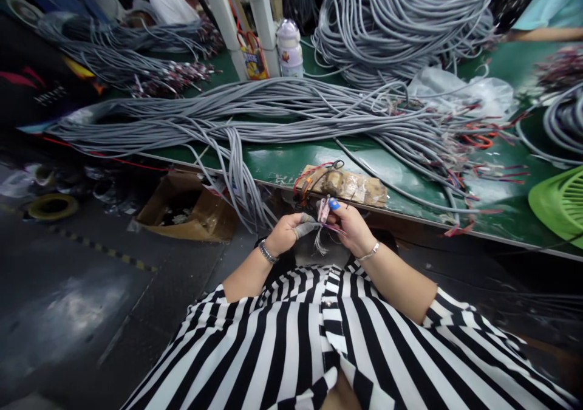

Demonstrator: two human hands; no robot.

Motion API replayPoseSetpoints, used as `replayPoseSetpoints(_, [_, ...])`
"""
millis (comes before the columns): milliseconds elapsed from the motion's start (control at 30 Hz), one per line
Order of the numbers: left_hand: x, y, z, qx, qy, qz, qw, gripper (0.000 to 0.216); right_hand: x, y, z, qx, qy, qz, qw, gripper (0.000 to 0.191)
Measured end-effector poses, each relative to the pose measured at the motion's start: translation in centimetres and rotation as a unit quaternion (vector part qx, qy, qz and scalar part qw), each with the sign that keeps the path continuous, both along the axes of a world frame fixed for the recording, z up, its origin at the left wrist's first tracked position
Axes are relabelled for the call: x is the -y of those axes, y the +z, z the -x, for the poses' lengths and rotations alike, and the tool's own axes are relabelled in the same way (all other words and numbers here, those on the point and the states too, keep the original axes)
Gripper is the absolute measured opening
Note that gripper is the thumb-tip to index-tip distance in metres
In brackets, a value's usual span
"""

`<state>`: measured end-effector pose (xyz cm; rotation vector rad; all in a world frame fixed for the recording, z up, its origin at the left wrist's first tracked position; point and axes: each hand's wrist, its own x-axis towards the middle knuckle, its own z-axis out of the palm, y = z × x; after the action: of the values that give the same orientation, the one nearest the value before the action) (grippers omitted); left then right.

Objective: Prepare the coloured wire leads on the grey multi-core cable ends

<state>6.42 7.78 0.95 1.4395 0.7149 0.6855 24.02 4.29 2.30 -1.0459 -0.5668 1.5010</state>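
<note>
Forearms [401,279] of mine slant inward from the lower left and lower right, elbows bent and out to the sides, so that my hands meet near the centre of the frame, just below the table's [282,155] front edge. My left hand [286,235] has its back turned up and its fingers curled; grey wraps cover the thumb and a finger, and these are pinched together on the end of a grey cable [312,224]. White strands [320,244] hang from there, just below the middle of the frame. My right hand [354,231] comes in from the other side, knuckles bent, its blue-covered thumb pressed closed on a small pink piece [324,209] right above the cable's end. Thin coloured wires [335,229] run under that hand's fingers; how firmly those grip them, I cannot tell. The two hands are close together, only the cable's end and the pink piece between them. Just beyond, right of centre, a taped block [355,186] lies on the table.
</note>
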Motion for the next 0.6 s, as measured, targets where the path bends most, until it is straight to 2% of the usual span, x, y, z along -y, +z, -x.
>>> replayPoseSetpoints(333, [0.2,0.4,-0.1,0.020,-0.018,0.036,0.999,0.036,0.4,0.1,0.3,-0.017,0.036,0.003,0.999,0.048])
replayPoseSetpoints(467, [0.5,0.4,0.7,0.017,-0.017,0.033,0.999,0.036,0.7,-0.7,-0.1,-0.046,0.056,0.016,0.997,0.054])
replayPoseSetpoints(600, [1.8,0.8,2.3,0.002,-0.036,0.016,0.999,0.036,1.1,-1.8,-0.9,-0.051,0.047,0.036,0.997,0.053])
